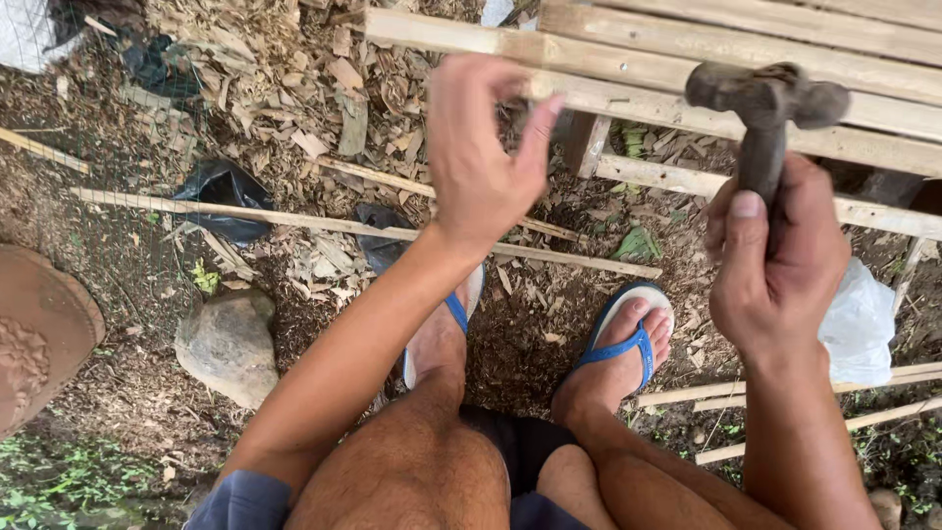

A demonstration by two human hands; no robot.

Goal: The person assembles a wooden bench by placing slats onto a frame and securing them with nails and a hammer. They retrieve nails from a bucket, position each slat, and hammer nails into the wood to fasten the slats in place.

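My right hand [775, 270] grips the handle of a dark, worn hammer [765, 108], whose head is raised above the pale wooden slats [706, 69] of a frame at the top right. My left hand [481, 147] reaches to the edge of one slat, thumb and fingers pinched together near it; whether it holds something small, I cannot tell. Both my feet, in blue flip-flops [628, 334], stand on the dirt below.
A grey rock [228, 344] lies at the left, near a brown rounded object [39, 329]. Thin wooden strips [294, 224], wood chips and black plastic scraps [226, 191] cover the ground. A white plastic bag [862, 324] sits at the right.
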